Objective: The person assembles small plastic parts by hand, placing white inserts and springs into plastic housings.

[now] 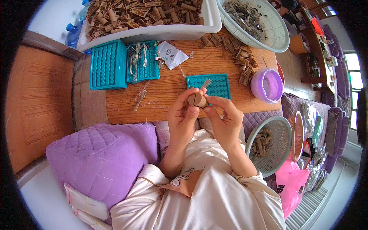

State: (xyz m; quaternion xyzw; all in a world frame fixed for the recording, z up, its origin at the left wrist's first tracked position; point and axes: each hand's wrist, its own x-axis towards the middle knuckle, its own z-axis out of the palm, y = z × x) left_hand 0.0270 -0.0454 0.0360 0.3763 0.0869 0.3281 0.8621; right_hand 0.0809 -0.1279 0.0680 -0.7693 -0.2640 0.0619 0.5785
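Observation:
Both hands meet over the table's near edge around a small brown plastic cylinder [196,100] with a slit across its round end. My left hand [181,118] pinches it from the left, thumb below and fingers behind. My right hand [225,119] grips it from the right with thumb and forefinger. A thin silvery piece [207,82] sticks up just behind the fingers; whether it joins the cylinder I cannot tell. Beyond the hands lies a teal tray [221,81] with rows of round hollows, partly hidden by my fingers.
A white tub [213,26] of brown plastic parts stands at the back, beside a pale green basket [281,43] of metal pieces. Stacked teal trays [109,65] sit at left, loose brown parts [245,61] and a purple bowl [264,86] at right. A grey basket [281,134] stands lower right.

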